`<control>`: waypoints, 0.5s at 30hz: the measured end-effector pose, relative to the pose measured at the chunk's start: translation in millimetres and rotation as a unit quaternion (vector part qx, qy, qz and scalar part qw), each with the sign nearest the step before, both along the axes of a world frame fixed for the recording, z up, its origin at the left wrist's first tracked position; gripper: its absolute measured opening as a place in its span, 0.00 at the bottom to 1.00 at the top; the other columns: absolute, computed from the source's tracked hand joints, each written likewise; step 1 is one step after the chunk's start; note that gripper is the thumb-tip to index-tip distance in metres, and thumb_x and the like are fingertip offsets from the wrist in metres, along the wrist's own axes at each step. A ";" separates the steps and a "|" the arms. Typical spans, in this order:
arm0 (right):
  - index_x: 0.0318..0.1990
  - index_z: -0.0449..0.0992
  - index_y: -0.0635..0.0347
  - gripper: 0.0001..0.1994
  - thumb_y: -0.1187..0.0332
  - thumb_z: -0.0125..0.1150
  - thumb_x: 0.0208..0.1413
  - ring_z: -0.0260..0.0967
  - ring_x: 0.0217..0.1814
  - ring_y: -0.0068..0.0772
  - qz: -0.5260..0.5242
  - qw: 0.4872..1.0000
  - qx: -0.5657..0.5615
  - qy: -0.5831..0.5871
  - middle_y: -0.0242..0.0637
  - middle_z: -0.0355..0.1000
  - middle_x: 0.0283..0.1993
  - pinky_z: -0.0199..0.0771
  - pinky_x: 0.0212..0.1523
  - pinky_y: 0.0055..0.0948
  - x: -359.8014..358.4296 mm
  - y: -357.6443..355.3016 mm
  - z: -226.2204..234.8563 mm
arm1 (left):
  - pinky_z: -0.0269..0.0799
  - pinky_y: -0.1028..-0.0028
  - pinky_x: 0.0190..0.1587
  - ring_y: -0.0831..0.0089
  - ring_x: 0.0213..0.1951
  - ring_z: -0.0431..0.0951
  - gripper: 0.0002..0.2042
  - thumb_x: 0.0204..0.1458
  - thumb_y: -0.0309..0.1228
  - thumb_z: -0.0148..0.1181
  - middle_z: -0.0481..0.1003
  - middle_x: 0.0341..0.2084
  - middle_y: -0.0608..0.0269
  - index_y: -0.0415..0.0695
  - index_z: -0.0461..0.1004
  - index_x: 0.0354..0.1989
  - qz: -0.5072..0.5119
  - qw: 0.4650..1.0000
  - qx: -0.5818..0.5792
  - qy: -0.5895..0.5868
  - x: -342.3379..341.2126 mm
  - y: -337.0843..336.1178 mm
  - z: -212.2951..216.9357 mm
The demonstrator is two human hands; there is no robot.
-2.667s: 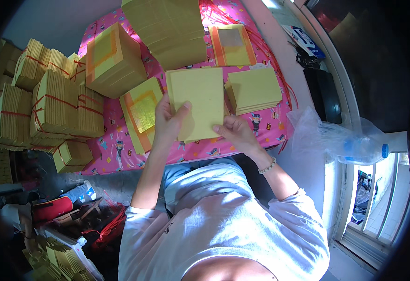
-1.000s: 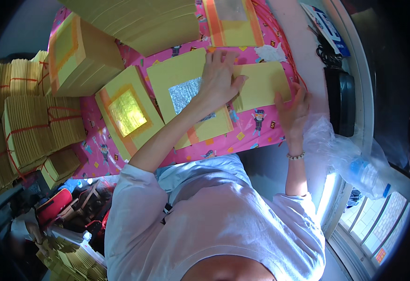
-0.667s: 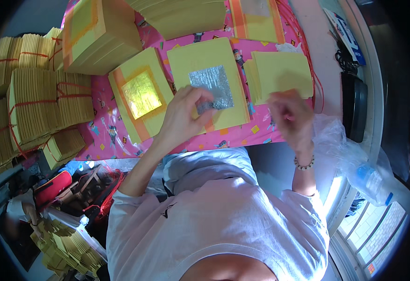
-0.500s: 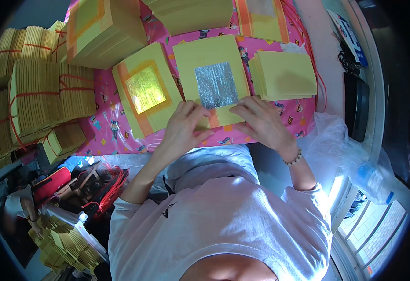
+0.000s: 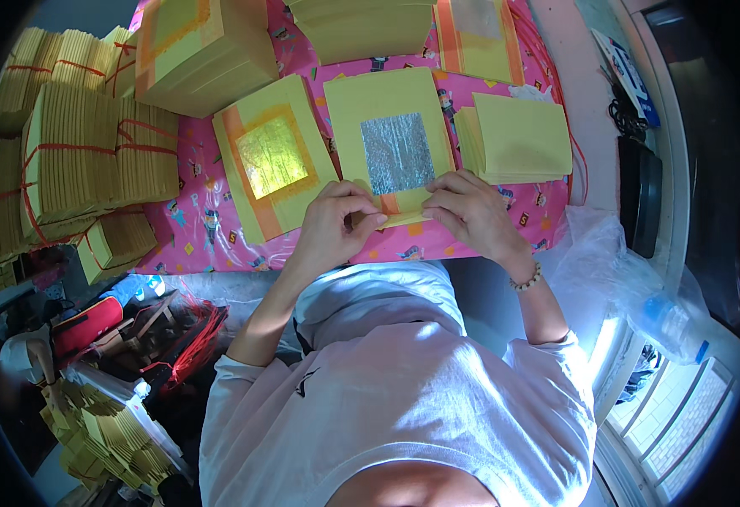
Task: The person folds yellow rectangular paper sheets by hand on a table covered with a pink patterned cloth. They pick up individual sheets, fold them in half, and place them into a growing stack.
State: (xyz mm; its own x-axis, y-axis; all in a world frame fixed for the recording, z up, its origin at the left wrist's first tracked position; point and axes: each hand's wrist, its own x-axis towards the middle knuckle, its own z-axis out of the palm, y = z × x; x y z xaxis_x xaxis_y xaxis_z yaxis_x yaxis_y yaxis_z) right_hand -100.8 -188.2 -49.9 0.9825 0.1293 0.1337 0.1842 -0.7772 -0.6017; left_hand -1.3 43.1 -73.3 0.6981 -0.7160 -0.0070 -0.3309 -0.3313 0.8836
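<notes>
Straight in front of me lies a yellow paper sheet (image 5: 378, 95) with a silver foil square (image 5: 397, 154) on it. Its near edge is curled up and over in a narrow fold. My left hand (image 5: 336, 223) pinches this fold at its left end between thumb and fingers. At the other end my right hand (image 5: 478, 215) grips the same fold, fingers bent. To the left is a similar yellow sheet (image 5: 304, 106) bearing a gold foil square (image 5: 274, 159) framed in orange. Right of my sheet sits a small pile of folded yellow papers (image 5: 526, 139).
A pink patterned cloth (image 5: 191, 221) covers the table. Tall yellow paper stacks (image 5: 218, 72) stand at the back, and bundles tied with red string (image 5: 70, 160) crowd the left. Another person's arm (image 5: 42, 359) shows at lower left. A plastic bottle (image 5: 670, 325) lies at right.
The near edge of the silver-foil sheet has risen and rolled away from me into a fold. Both my hands have closed more tightly on it. The view has shifted slightly.
</notes>
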 end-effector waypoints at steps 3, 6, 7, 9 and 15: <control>0.31 0.79 0.59 0.06 0.69 0.67 0.46 0.72 0.43 0.38 -0.007 1.000 0.000 0.005 0.36 0.74 0.39 0.73 0.41 0.34 0.3 0.7 -0.5 | 0.67 0.78 0.25 0.76 0.27 0.72 0.05 0.45 0.26 0.68 0.75 0.29 0.63 0.39 0.80 0.30 0.007 1.000 -0.006 0.013 0.5 -0.8 -3.2; 0.31 0.79 0.59 0.05 0.71 0.67 0.46 0.72 0.43 0.38 -0.008 1.000 -0.003 0.005 0.36 0.74 0.39 0.73 0.41 0.34 0.9 1.3 -0.9 | 0.67 0.79 0.25 0.77 0.27 0.72 0.05 0.46 0.25 0.68 0.75 0.29 0.64 0.38 0.80 0.30 0.013 1.000 -0.001 0.021 -0.1 -1.4 -4.6; 0.31 0.79 0.59 0.05 0.71 0.66 0.46 0.71 0.42 0.38 -0.011 1.000 0.004 0.001 0.35 0.73 0.38 0.73 0.41 0.34 0.9 2.0 -1.3 | 0.67 0.79 0.25 0.78 0.27 0.73 0.05 0.45 0.25 0.68 0.75 0.29 0.64 0.38 0.81 0.30 0.015 1.000 0.003 0.026 -0.2 -1.7 -4.6; 0.30 0.79 0.58 0.04 0.71 0.65 0.47 0.70 0.41 0.37 -0.018 1.000 0.016 -0.006 0.34 0.71 0.37 0.71 0.42 0.35 0.6 3.4 -2.0 | 0.67 0.79 0.25 0.78 0.27 0.73 0.05 0.45 0.25 0.68 0.75 0.29 0.63 0.38 0.80 0.30 0.021 0.999 0.001 0.039 -0.3 -2.3 -2.6; 0.30 0.80 0.58 0.04 0.72 0.66 0.46 0.72 0.42 0.37 -0.019 1.000 0.011 0.005 0.35 0.74 0.39 0.74 0.40 0.33 0.0 2.5 -0.8 | 0.72 0.74 0.27 0.71 0.28 0.76 0.04 0.44 0.26 0.68 0.75 0.28 0.61 0.38 0.80 0.26 0.030 0.998 0.002 0.054 -0.5 -3.7 -1.5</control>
State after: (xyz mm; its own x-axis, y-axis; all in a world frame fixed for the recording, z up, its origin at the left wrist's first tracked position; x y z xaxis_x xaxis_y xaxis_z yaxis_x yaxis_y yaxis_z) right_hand -100.8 -185.7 -50.7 0.9880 0.0896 0.1256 0.1487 -0.7703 -0.6202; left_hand -1.8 39.4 -74.8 0.7353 -0.6721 -0.0869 -0.2130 -0.3509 0.9118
